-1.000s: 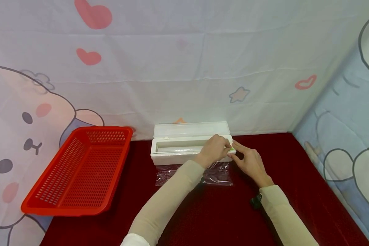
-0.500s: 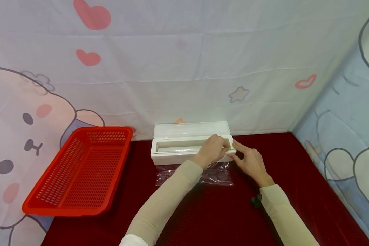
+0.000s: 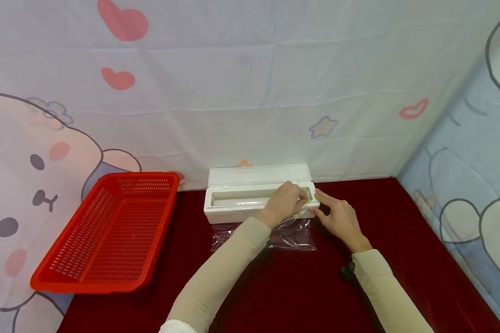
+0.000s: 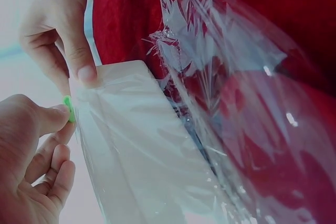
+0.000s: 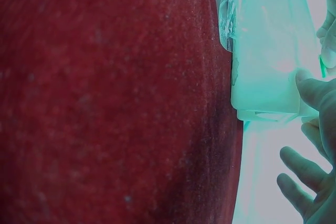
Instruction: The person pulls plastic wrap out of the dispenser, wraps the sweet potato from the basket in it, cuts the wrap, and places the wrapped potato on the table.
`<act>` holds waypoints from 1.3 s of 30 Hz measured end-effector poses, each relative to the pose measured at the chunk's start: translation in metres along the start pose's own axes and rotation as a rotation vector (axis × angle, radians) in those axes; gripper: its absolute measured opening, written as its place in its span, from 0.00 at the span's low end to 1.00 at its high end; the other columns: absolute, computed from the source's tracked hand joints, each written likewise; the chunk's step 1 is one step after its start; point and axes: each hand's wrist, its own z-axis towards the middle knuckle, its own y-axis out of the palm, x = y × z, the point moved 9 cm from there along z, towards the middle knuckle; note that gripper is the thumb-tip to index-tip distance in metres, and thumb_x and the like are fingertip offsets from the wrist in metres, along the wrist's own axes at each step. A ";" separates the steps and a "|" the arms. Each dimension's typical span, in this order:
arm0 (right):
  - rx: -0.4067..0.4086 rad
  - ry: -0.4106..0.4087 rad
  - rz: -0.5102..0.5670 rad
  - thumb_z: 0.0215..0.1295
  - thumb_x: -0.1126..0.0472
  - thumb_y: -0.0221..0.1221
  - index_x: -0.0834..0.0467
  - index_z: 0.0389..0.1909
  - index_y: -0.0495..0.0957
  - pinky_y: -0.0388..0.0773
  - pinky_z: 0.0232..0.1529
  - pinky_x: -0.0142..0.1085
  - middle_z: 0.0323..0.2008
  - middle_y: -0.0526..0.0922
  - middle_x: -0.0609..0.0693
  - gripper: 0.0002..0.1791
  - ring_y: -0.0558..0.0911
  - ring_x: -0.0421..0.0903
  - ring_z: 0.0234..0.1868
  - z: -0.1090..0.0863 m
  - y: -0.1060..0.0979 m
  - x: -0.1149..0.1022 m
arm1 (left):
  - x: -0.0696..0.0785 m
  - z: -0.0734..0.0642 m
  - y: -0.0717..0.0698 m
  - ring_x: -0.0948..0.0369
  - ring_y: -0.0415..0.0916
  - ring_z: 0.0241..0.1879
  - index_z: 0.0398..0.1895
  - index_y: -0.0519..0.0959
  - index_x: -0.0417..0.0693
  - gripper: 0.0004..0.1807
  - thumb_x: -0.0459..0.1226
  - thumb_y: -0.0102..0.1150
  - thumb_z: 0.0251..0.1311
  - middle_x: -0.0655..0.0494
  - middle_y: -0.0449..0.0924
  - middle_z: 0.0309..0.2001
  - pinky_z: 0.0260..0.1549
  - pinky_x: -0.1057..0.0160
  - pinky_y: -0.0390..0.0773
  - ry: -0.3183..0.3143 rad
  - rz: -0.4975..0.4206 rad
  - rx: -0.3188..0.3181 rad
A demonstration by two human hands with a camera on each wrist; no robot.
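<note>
A long white cling film dispenser (image 3: 229,214) stands at the back of the table, its lid (image 3: 260,175) raised and a white roll (image 3: 239,201) inside. Clear film (image 3: 293,238) hangs over its front edge onto the cloth. My left hand (image 3: 284,203) pinches a small green slide cutter (image 4: 69,108) between thumb and fingers, near the dispenser's right end. Around that right front corner my right hand (image 3: 339,219) grips the dispenser, the thumb pressing the film-covered front in the left wrist view. Its other fingers spread past the end in the right wrist view.
A red perforated plastic basket (image 3: 143,273) stands on the left of the table. Dark red cloth (image 3: 300,296) covers the tabletop. Close behind the dispenser hangs a printed fabric backdrop (image 3: 358,138), with another along the right side.
My left hand has slid a little to the left along the dispenser's front edge, with the green cutter in its fingers. The right hand holds its place at the corner.
</note>
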 end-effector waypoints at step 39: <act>-0.004 -0.008 -0.020 0.66 0.50 0.74 0.55 0.69 0.81 0.67 0.18 0.37 0.67 0.83 0.55 0.32 0.64 0.43 0.20 0.000 -0.002 -0.002 | -0.004 -0.007 -0.004 0.58 0.86 0.39 0.44 0.94 0.52 0.08 0.37 0.67 0.71 0.57 0.93 0.42 0.48 0.63 0.83 0.024 0.027 0.007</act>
